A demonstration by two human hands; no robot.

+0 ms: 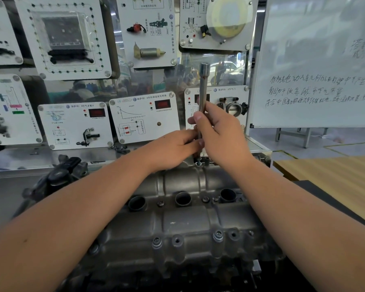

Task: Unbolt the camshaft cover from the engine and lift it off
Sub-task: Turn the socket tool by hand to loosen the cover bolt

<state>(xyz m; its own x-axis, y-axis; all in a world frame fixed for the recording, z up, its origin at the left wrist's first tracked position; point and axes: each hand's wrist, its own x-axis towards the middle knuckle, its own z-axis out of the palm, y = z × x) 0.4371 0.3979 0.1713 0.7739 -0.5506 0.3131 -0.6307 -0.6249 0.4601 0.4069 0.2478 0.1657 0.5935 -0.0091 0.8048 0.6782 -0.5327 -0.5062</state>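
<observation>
The grey metal camshaft cover (183,220) lies on the engine below me, with three round plug holes along its middle and bolts along its near edge. A long steel extension bar (203,87) stands upright over a bolt (198,163) at the cover's far edge. My right hand (219,133) is wrapped around the bar's middle. My left hand (175,148) pinches the bar's lower part just above the bolt. The tool's tip is partly hidden by my fingers.
A wall of white training panels (143,119) with sensors and displays stands right behind the engine. A whiteboard (316,66) with handwriting is at the right. A wooden tabletop (333,173) lies to the right. A black engine part (61,175) sits at the left.
</observation>
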